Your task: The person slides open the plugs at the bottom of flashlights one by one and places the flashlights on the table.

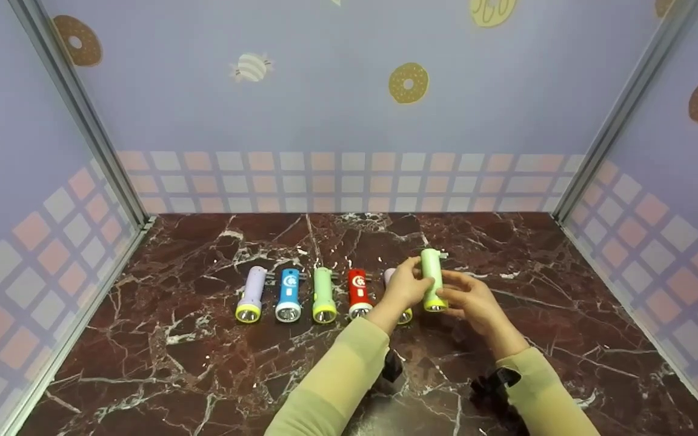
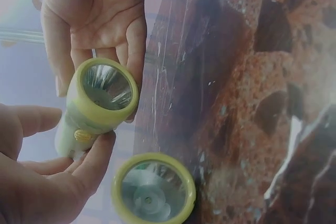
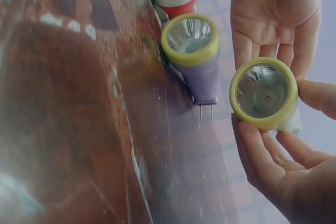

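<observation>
A pale green flashlight (image 1: 432,275) with a yellow rim is held between both hands above the right end of a row. My left hand (image 1: 406,286) grips it from the left, with the thumb on its body. From the right, my right hand (image 1: 475,304) holds it near the lens end, its thumb and fingers around it in the right wrist view. The lens (image 2: 107,87) faces the left wrist camera, and a yellow switch (image 2: 84,135) shows on the body. Metal plug prongs (image 1: 443,255) stick out near the tail. Beside my left hand lies a purple flashlight (image 3: 198,77), partly hidden in the head view.
To the left, in a row on the dark marbled table (image 1: 203,375), lie a purple flashlight (image 1: 254,287), a blue flashlight (image 1: 289,293), another green flashlight (image 1: 323,290) and a red flashlight (image 1: 357,287). Patterned panels (image 1: 337,121) enclose the table at the back and sides.
</observation>
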A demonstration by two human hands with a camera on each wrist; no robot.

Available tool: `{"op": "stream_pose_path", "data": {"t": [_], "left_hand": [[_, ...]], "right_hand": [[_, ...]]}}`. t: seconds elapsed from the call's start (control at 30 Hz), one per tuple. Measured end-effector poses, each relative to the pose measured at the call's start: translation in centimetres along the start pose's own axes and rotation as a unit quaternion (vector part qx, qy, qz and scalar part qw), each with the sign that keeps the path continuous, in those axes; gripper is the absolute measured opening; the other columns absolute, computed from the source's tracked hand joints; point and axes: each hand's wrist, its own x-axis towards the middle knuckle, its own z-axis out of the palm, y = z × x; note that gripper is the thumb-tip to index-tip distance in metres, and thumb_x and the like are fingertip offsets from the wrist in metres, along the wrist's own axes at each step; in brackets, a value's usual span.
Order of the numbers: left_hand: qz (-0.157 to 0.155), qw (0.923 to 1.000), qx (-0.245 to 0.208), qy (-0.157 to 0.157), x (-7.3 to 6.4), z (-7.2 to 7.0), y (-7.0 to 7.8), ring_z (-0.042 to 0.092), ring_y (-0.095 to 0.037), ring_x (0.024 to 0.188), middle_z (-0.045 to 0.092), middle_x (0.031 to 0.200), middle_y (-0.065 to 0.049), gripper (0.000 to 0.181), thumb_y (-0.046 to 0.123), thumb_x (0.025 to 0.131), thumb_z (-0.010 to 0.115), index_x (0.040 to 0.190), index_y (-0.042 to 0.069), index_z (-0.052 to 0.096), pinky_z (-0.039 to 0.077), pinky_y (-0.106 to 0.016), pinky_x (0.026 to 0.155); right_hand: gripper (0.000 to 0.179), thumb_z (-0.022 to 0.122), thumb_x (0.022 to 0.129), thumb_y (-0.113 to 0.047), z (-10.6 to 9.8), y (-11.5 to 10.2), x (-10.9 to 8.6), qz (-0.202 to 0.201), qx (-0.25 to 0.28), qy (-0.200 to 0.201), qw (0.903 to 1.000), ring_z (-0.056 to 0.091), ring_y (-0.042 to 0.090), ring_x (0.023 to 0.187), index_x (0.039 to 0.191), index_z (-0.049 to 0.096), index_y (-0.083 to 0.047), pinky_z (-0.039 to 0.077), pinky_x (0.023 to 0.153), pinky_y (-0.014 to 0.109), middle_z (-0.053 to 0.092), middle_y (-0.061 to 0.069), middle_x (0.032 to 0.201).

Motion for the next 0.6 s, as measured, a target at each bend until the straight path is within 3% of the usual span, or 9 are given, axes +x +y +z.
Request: {"op": "stream_pose_path", "data": {"t": [0.3, 0.6], "left_hand": [[-0.002, 0.9981, 0.052, -0.033, -0.8, 1.2, 0.0, 0.068, -0.023, 0.104, 0.074, 0.117, -0.017, 0.044, 0.005, 0.089, 0.067, 0.132, -0.003, 0.064, 0.056, -0.032, 0.093], [0.0, 0.9962, 0.081, -0.031, -1.3, 2.6, 0.1, 0.054, -0.017, 0.08, 0.072, 0.096, -0.014, 0.028, -0.004, 0.083, 0.062, 0.109, -0.003, 0.071, 0.054, -0.031, 0.081]], "right_hand": [[0.067, 0.068, 0.097, -0.018, -1.2, 0.7, 0.4, 0.032, -0.026, 0.017, 0.999, 0.072, 0.014, 0.092, 0.154, 0.039, 0.002, 0.061, 0.084, 0.035, 0.061, 0.019, 0.136], [0.069, 0.064, 0.097, -0.015, -1.6, 1.4, 0.6, 0.05, -0.033, 0.016, 0.9981, 0.07, 0.01, 0.09, 0.156, 0.034, 0.005, 0.061, 0.079, 0.03, 0.045, 0.029, 0.152]]}}
